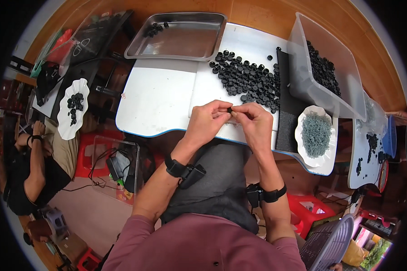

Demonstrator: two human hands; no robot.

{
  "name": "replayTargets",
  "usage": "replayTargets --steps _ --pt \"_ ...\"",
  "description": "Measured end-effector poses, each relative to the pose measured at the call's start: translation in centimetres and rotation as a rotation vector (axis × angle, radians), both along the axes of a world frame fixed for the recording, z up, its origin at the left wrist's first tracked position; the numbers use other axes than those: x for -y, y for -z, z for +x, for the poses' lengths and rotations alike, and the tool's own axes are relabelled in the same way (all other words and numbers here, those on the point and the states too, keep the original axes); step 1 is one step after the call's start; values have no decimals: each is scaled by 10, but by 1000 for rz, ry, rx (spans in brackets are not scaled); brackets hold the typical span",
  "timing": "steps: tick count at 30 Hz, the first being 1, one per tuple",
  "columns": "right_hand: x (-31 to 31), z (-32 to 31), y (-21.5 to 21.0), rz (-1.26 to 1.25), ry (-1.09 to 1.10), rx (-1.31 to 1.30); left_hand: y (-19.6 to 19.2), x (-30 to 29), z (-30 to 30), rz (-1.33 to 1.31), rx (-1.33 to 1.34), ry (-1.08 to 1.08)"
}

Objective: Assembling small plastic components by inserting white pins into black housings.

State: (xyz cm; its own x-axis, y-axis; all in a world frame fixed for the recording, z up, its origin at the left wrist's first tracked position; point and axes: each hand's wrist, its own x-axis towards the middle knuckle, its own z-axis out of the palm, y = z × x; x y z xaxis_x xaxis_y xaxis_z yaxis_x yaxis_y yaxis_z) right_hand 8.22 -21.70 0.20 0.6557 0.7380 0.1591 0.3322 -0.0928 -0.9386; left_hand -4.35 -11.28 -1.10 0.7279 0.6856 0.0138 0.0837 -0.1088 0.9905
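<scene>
My left hand [207,121] and my right hand [254,121] meet over the near edge of the white table [158,99]. Together they pinch one small black round part [229,109] between their fingertips. Just beyond the hands lies a loose pile of black round parts [246,77]. A white scalloped dish of small grey-green pieces [315,134] sits right of my right hand, next to a black foam mat [288,117].
A steel tray [176,38] with a few black parts stands at the back. A clear plastic bin [323,67] of black parts is at the right. Another person sits at the left by a white dish [72,108]. Red stools and a purple basket [330,244] stand below.
</scene>
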Motion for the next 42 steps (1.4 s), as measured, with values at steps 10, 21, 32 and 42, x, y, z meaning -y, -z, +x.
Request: replayTargets --steps 10,21,32,42 --pt "-1 -1 5 65 -39 -72 -2 -8 -1 -288 120 86" --pt "1 7 9 54 -164 -171 -6 -2 -1 -292 65 18" --pt "-5 14 13 97 -167 -455 1 -9 -2 -297 110 21" --pt "-10 4 11 20 -35 -323 3 -7 -1 -218 52 24"
